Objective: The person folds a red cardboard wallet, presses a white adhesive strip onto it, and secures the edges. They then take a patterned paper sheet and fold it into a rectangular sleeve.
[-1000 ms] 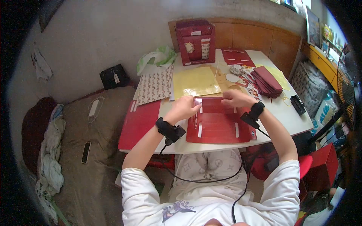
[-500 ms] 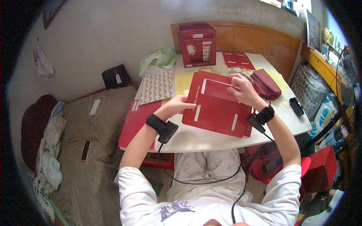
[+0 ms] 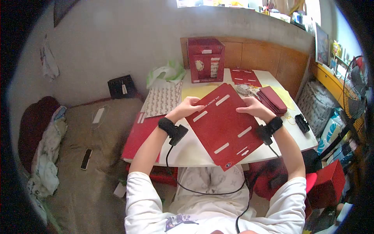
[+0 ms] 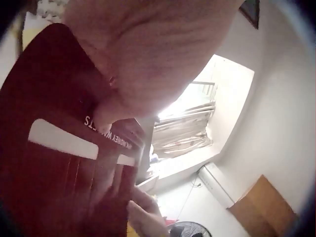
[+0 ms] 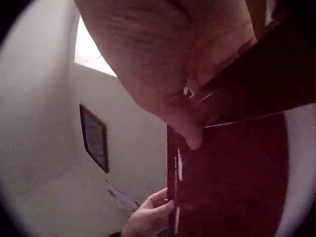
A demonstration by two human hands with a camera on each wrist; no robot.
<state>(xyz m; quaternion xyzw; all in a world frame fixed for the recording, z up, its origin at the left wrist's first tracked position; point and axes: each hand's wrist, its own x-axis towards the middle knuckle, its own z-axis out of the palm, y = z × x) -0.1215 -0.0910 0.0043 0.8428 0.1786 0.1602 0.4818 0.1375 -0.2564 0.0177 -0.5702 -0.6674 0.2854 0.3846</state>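
Left hand (image 3: 187, 109), right hand (image 3: 255, 110) pinch red card (image 3: 226, 126) — long axis diagonal, title (image 3: 213, 100) far left.

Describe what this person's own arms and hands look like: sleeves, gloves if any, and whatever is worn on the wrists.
The left hand and right hand wear no gloves. Each wrist has a black strap with a small, boxy black camera unit attached and a thin black cable leading from it. The loose white sleeves are short.
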